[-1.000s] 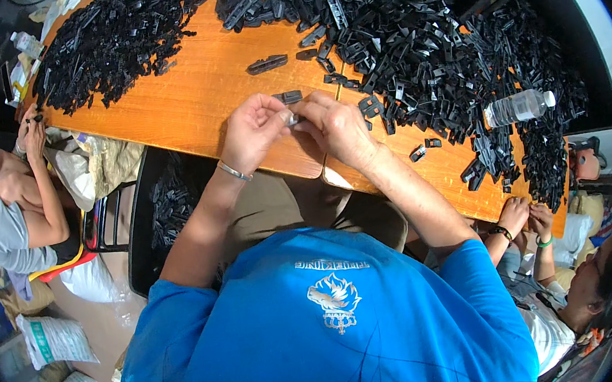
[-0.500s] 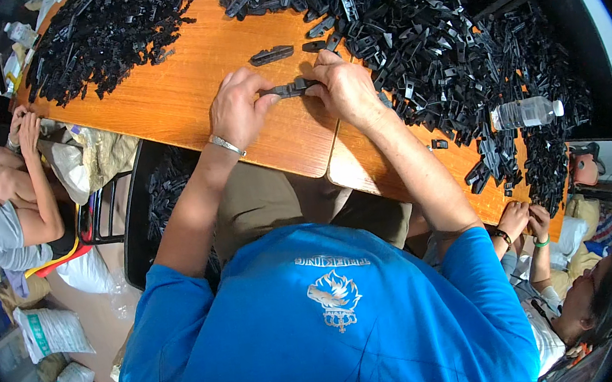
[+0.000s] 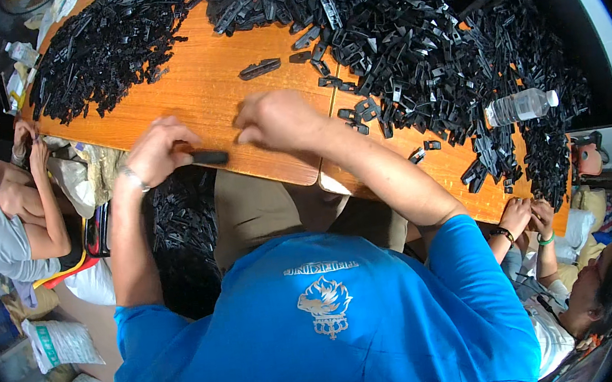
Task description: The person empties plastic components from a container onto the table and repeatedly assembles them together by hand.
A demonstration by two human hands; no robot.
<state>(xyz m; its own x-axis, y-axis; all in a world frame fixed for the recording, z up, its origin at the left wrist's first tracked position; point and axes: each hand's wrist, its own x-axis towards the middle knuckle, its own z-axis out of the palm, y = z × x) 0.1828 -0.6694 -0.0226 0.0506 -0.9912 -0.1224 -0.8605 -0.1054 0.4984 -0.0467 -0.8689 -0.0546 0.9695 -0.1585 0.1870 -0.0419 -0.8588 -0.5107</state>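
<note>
The 2 hands are apart. The left hand [image 3: 156, 153] is partly spread, thumb below the fingers; its thumb tip meets the left end of 1 clip [image 3: 211, 158], though I cannot tell whether it grips it. The right hand [image 3: 280, 119], slightly blurred, is over the table [image 3: 223, 39], fingers loosely bent with a gap to the thumb; nothing shows in it.

The clip is black, long and narrow, lying nearly level across the view at the table's near edge. Whether it rests there or is raised, I cannot tell.

Farther in lies 1 lone clip [image 3: 260, 69], also black. There are 2 main heaps, a left heap [image 3: 108, 51] and a larger right heap [image 3: 399, 47], their parts too many to count; 2 clear bottles, a right bottle [image 3: 521, 106] and a left bottle [image 3: 21, 53]; and 2 co-workers, a left co-worker [image 3: 12, 229] and a right co-worker [image 3: 555, 329].
</note>
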